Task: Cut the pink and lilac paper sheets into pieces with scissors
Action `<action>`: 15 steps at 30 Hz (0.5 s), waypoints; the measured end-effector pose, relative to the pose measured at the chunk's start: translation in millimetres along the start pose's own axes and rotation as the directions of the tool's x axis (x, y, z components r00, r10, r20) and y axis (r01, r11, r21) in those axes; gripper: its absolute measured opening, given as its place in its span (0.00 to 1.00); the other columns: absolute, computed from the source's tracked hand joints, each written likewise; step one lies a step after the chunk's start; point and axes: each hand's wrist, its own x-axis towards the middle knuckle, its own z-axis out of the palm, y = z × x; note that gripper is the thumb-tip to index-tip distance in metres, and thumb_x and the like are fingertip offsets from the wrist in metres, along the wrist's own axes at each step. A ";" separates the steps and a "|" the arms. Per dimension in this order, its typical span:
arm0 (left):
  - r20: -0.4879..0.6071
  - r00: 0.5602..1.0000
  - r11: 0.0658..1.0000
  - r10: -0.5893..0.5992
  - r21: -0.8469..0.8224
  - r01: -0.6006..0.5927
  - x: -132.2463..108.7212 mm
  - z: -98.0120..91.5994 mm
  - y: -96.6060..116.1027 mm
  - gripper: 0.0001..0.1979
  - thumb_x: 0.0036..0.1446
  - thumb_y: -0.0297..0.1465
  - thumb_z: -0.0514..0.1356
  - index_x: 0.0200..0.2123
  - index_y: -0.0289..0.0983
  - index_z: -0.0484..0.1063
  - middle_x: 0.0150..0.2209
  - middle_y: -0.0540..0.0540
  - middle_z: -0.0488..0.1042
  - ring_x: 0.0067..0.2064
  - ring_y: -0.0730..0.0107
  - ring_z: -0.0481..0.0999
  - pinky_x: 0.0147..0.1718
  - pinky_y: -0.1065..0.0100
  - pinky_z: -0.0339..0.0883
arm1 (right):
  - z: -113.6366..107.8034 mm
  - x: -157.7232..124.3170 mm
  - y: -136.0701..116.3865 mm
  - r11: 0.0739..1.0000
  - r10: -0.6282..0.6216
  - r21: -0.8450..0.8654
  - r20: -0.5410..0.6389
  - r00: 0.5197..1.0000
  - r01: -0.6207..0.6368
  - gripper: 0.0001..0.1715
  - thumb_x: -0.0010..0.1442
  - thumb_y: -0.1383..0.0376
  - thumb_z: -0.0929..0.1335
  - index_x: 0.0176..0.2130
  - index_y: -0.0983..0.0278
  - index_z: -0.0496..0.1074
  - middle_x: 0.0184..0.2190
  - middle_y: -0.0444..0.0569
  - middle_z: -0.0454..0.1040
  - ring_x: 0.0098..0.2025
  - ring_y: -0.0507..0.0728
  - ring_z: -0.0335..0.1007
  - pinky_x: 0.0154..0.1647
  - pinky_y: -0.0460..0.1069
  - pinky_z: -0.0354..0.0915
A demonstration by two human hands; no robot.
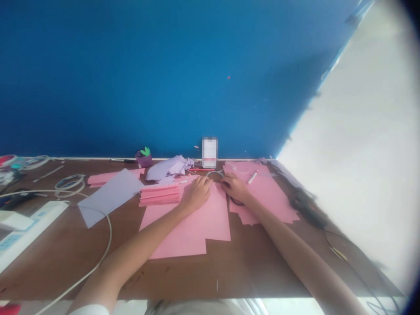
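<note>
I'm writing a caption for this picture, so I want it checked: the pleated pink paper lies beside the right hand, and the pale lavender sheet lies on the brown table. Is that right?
Not quite: the head view shows the pleated pink paper beside the left hand, not the right hand. The pale lavender sheet does lie on the brown table.

I see room to pass over the front of the tabletop (249, 271), between the forearms (141, 245). Farther in, the left grip (197, 192) and right grip (236, 188) leave only a narrow gap. A white cable (110, 234) crosses the left side; the blue wall (164, 78) closes the back.
</note>
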 end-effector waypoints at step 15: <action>0.005 0.999 0.997 -0.049 0.067 0.049 -0.5 0.5 -2.9 0.18 0.60 0.29 0.48 0.53 0.39 0.63 0.53 0.40 0.63 0.54 0.58 0.60 0.52 0.56 0.57 | 0.2 -1.0 1.0 1.000 -0.019 0.016 0.007 1.000 0.019 0.08 0.57 0.72 0.64 0.35 0.62 0.71 0.36 0.49 0.71 0.40 0.55 0.66 0.40 0.49 0.62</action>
